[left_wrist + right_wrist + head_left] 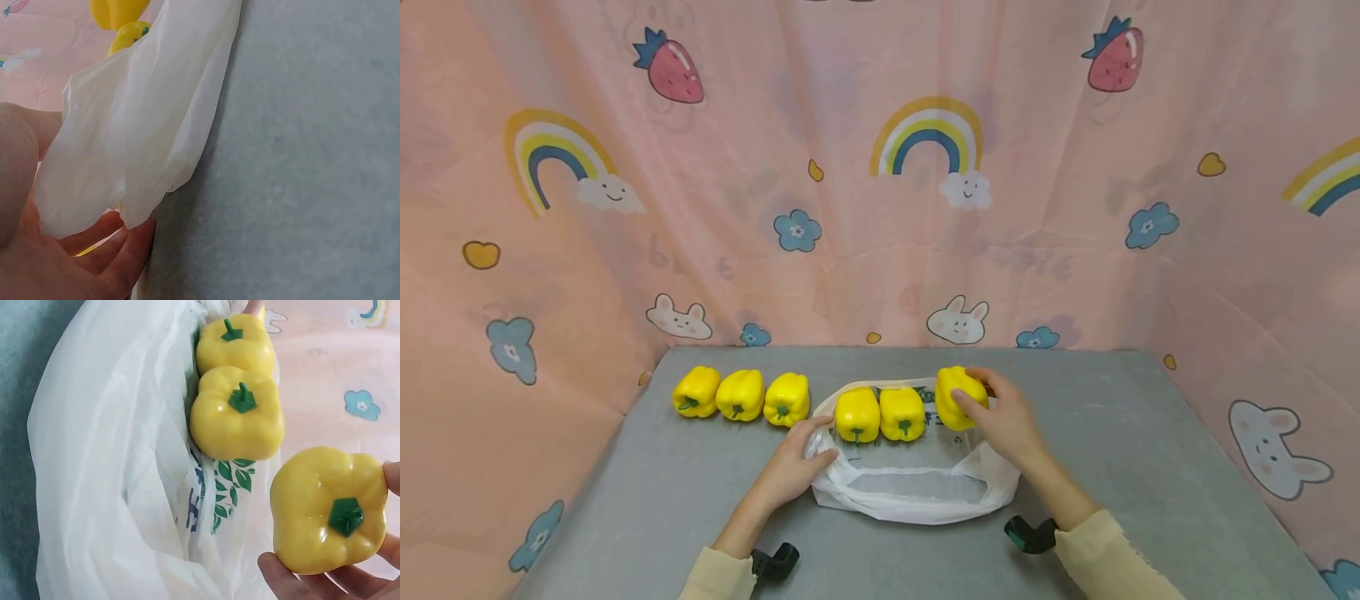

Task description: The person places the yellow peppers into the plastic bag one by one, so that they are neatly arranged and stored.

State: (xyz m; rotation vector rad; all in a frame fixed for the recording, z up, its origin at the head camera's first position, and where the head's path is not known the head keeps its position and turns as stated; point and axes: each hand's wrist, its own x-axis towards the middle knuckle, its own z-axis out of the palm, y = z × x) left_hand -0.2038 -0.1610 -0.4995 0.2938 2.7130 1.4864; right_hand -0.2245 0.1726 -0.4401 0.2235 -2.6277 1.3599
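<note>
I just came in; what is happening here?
A person's right-hand grip holds one yellow bell pepper at the right side of a white plastic bag. Two more peppers sit side by side within its opening. The left-hand grip touches the bag's left edge. Three other peppers lie in a row on the grey table, left of the bag.

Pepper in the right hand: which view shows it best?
Right wrist: the pepper looks largest, its stem facing the camera. The head view shows it smaller, partly covered by the right hand. In the left wrist view, I cannot identify it.
</note>
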